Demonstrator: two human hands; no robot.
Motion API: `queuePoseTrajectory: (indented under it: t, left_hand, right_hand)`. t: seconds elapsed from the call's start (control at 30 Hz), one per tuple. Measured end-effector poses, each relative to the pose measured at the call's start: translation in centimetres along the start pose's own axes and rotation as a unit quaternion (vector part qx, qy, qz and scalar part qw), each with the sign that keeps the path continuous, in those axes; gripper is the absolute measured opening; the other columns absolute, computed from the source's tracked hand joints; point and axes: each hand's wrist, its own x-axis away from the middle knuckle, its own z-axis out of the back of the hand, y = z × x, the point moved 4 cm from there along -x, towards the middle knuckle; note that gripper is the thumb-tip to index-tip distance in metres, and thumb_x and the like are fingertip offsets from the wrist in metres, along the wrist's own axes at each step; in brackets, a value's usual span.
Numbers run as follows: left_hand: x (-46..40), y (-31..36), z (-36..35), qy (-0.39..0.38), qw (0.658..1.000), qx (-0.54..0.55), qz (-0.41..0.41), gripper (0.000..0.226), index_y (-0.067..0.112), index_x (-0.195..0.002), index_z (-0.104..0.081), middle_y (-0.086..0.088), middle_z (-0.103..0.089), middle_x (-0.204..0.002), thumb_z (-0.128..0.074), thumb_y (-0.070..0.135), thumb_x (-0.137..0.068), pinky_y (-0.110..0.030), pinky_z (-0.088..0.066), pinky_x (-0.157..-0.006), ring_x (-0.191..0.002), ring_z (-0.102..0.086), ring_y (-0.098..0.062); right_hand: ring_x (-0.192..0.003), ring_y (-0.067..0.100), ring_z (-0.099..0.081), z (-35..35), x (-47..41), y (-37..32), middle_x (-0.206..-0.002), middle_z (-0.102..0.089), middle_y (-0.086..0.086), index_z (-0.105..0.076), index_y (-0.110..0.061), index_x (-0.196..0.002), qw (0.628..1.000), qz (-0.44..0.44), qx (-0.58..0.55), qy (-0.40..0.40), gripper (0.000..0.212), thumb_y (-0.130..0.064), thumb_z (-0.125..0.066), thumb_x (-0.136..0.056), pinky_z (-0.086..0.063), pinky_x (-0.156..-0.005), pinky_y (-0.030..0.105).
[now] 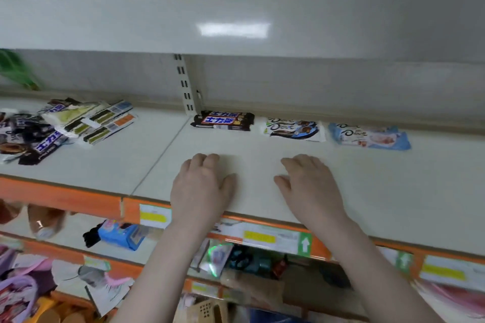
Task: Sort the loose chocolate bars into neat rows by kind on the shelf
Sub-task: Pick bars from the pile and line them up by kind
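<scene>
Both hands are lying palm-down on the bare front part of the shelf [393,191], holding nothing: the left hand [200,186] and right hand [309,183] are resting near each other with fingers loosely curved and nothing between them. The loose chocolate bars are sitting in a jumbled heap [60,128] at the far left of the shelf, well apart from either hand, with dark wrappers overlapping pale green ones at mixed angles. Along the back wall three kinds are already lying in place: a dark bar stack [223,120] beside the slotted upright [185,84], a white-wrapped bar [292,130] just to its right, and a light blue bar [370,136] further right. Judging by the glossy film wrappers, these bars are looking light, flat and stiff along their length, likely slick against each other and liable to snap if bent. The sensible hold appears to be a pinch across the short width near mid-length, not on the crimped ends, which are floppy. Bars in the heap are overlapping, so lifting the top one first seems wise; sliding may be dragging neighbours along.
</scene>
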Motion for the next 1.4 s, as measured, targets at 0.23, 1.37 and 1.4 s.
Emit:
queuePoseTrajectory:
  t: [0.23, 1.37, 1.4]
  left_hand:
    - [-0.9, -16.8, 5.9, 0.01, 1.0, -0.016, -0.009, 0.049, 0.013, -0.13, -0.048, -0.008, -0.052, -0.127, -0.054, 0.036, -0.087, -0.035, -0.035, -0.096, -0.116, -0.045, -0.029]
    - [-22.3, -32.3, 7.2, -0.139, 0.957, -0.252, 0.016, 0.092, 0.002, -0.136, -0.037, -0.019, -0.04, -0.14, -0.048, 0.072, -0.077, -0.044, -0.032, -0.105, -0.129, -0.035, -0.034]
    - [-22.5, -32.3, 7.2, -0.143, 0.955, -0.259, 0.01, 0.091, 0.002, -0.134, -0.039, -0.019, -0.041, -0.138, -0.053, 0.07, -0.075, -0.043, -0.035, -0.104, -0.128, -0.037, -0.034]
  right_hand:
    - [-0.118, 0.026, -0.041, -4.3, -1.7, -15.9, -0.127, -0.049, 0.008, -0.045, -0.015, -0.129, 0.999, -0.039, -0.005, 0.008, 0.043, -0.036, -0.042, -0.092, -0.032, -0.098, 0.034]
    - [-0.091, 0.032, -0.051, -14.4, -19.3, -32.0, -0.08, -0.042, 0.008, -0.051, -0.009, -0.072, 0.989, -0.09, -0.093, -0.066, 0.024, -0.02, -0.04, -0.09, -0.032, -0.066, 0.03]
    - [-0.091, 0.032, -0.05, -14.5, -19.5, -31.9, -0.081, -0.044, 0.008, -0.055, -0.007, -0.073, 0.988, -0.103, -0.103, -0.059, 0.026, -0.02, -0.041, -0.089, -0.033, -0.066, 0.03]
